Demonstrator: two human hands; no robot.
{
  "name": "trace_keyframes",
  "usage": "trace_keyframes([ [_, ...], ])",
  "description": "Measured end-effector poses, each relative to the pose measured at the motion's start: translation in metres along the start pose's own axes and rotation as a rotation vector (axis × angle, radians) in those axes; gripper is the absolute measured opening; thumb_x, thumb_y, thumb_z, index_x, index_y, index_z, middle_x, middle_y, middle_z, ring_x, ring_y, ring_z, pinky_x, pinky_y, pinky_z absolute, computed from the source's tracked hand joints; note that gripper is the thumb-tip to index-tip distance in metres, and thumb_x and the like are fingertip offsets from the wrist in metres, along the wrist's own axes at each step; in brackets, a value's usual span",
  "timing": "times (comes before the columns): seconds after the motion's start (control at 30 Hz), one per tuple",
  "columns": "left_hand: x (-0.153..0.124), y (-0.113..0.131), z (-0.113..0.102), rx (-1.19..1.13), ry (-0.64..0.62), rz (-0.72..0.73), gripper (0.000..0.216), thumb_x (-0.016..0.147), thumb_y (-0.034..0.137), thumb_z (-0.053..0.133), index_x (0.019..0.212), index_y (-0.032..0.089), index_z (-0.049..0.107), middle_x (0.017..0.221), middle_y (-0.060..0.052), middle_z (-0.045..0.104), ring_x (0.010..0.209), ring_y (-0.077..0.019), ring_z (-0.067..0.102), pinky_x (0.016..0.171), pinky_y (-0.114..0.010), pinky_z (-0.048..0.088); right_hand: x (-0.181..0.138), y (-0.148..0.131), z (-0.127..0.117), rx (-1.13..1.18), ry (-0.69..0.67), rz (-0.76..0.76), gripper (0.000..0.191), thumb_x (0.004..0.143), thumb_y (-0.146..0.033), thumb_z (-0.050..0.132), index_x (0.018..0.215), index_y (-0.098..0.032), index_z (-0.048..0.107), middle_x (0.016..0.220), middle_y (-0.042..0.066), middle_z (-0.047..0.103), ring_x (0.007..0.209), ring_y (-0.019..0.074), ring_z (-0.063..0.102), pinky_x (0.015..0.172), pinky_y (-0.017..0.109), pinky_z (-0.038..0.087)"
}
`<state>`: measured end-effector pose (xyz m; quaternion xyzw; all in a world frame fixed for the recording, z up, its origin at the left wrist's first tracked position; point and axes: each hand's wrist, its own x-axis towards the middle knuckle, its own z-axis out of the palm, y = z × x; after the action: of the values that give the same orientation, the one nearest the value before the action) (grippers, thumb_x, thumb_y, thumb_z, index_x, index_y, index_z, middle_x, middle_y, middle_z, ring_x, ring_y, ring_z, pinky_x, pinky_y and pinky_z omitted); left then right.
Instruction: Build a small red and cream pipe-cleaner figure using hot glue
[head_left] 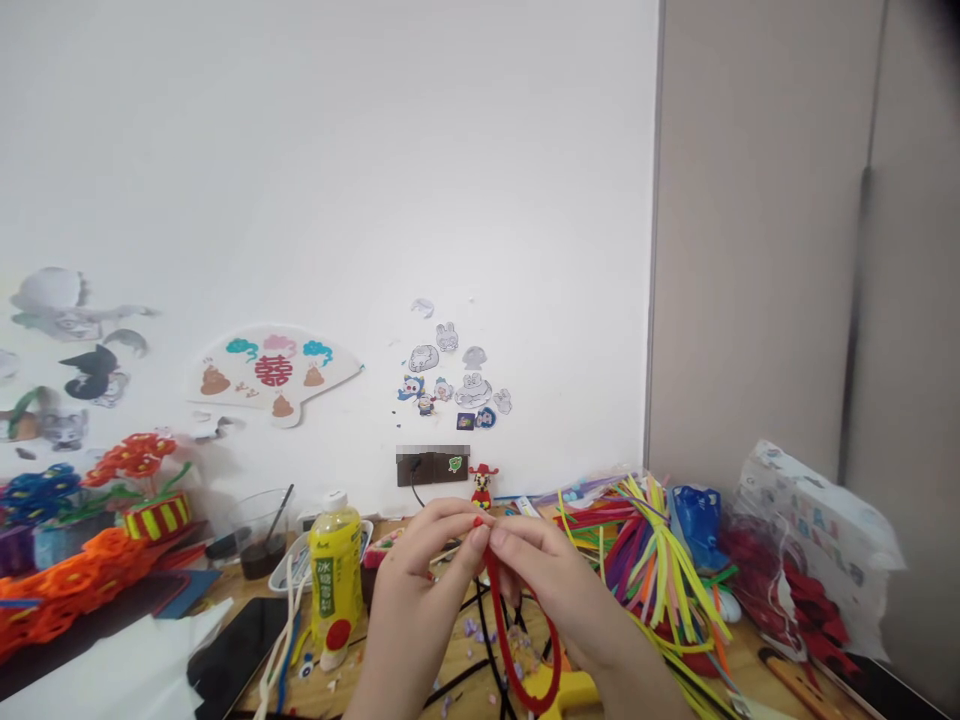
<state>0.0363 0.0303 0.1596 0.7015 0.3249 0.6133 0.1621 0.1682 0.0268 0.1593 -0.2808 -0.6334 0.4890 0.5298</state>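
A fuzzy red pipe cleaner (504,630), bent into a long loop, hangs from my fingertips above the table. My left hand (431,565) pinches its upper end, where a bit of red shows between thumb and forefinger. Pressed close beside it, my right hand (536,570) grips the same pipe cleaner just below the top. Both hands meet at the fingertips, so the exact join there is hidden. Beneath the loop lie black pipe cleaners (484,635) and a yellow tool (574,690), partly covered by my right hand.
Left of my hands stand a yellow drink bottle (335,580), a cup of dark liquid (261,540) and a black phone (238,650). A large bundle of coloured pipe cleaners (652,560) lies to the right, near a plastic bag (817,550). Orange pipe-cleaner flowers (97,580) fill the far left.
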Motion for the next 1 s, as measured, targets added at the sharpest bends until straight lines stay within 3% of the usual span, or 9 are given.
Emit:
trace_keyframes([
  [0.1,0.0,0.001,0.001,-0.011,0.019,-0.014,0.013,0.077,0.025,0.057,0.069,0.02,0.067,0.082,-0.005,0.065,0.081,-0.0207,0.061,0.074,-0.03,0.047,0.001,0.001,0.003,0.125,0.003,0.018,0.028,0.075,-0.042,0.061,0.07,-0.014,0.059,0.064,-0.001,0.052,0.062,0.0101,0.048,0.058,0.02,0.039],
  [0.2,0.0,0.001,0.002,-0.015,0.046,-0.016,0.014,0.075,0.025,0.058,0.067,0.02,0.067,0.081,-0.006,0.066,0.079,-0.0216,0.062,0.073,-0.032,0.049,0.003,0.004,0.004,0.274,-0.139,0.074,0.029,0.077,-0.043,0.057,0.077,-0.014,0.059,0.062,0.0,0.054,0.055,0.0107,0.051,0.057,0.024,0.043],
  [0.27,0.0,0.001,0.002,-0.014,0.057,-0.014,0.014,0.075,0.026,0.058,0.066,0.02,0.068,0.08,-0.006,0.067,0.077,-0.022,0.062,0.072,-0.032,0.049,0.004,0.006,0.004,0.31,-0.191,0.092,0.032,0.079,-0.045,0.055,0.075,-0.014,0.056,0.051,-0.003,0.05,0.043,0.0084,0.046,0.05,0.023,0.041],
  [0.37,0.0,0.001,0.001,-0.003,0.063,0.0,0.014,0.075,0.025,0.058,0.066,0.02,0.067,0.079,-0.005,0.067,0.078,-0.0214,0.062,0.072,-0.031,0.048,0.005,0.006,0.005,0.289,-0.161,0.098,0.033,0.077,-0.047,0.058,0.071,-0.015,0.052,0.042,-0.007,0.042,0.037,0.006,0.038,0.044,0.02,0.036],
  [0.6,-0.004,-0.001,0.004,-0.017,0.108,-0.055,0.013,0.076,0.027,0.057,0.072,0.019,0.066,0.081,-0.005,0.067,0.082,-0.0213,0.06,0.076,-0.031,0.046,0.005,0.008,0.011,0.184,-0.077,0.016,0.035,0.076,-0.05,0.057,0.072,-0.016,0.05,0.05,-0.009,0.028,0.041,0.0041,0.021,0.04,0.018,0.02],
  [0.8,-0.009,-0.003,0.005,-0.393,0.161,-0.282,0.018,0.075,0.034,0.06,0.077,0.017,0.065,0.079,-0.005,0.068,0.073,-0.0179,0.062,0.063,-0.026,0.05,0.006,0.009,0.009,0.003,-0.095,-0.071,0.04,0.08,-0.052,0.05,0.063,-0.017,0.044,0.06,-0.005,0.033,0.054,0.0086,0.031,0.052,0.021,0.031],
  [0.9,-0.008,0.006,-0.001,-0.54,0.248,-0.305,0.016,0.072,0.032,0.064,0.072,0.017,0.064,0.073,-0.002,0.068,0.074,-0.0167,0.062,0.068,-0.025,0.051,0.005,0.005,0.004,-0.073,-0.122,-0.084,0.041,0.081,-0.051,0.049,0.059,-0.017,0.043,0.058,-0.004,0.036,0.057,0.0102,0.035,0.055,0.022,0.03],
  [1.0,-0.006,0.018,-0.01,-0.654,0.252,-0.313,0.014,0.072,0.031,0.065,0.071,0.018,0.063,0.065,0.0,0.066,0.068,-0.0158,0.063,0.065,-0.026,0.052,0.003,0.003,0.0,-0.104,-0.139,-0.072,0.038,0.083,-0.047,0.048,0.06,-0.017,0.046,0.058,-0.003,0.04,0.058,0.0108,0.037,0.056,0.022,0.03],
])
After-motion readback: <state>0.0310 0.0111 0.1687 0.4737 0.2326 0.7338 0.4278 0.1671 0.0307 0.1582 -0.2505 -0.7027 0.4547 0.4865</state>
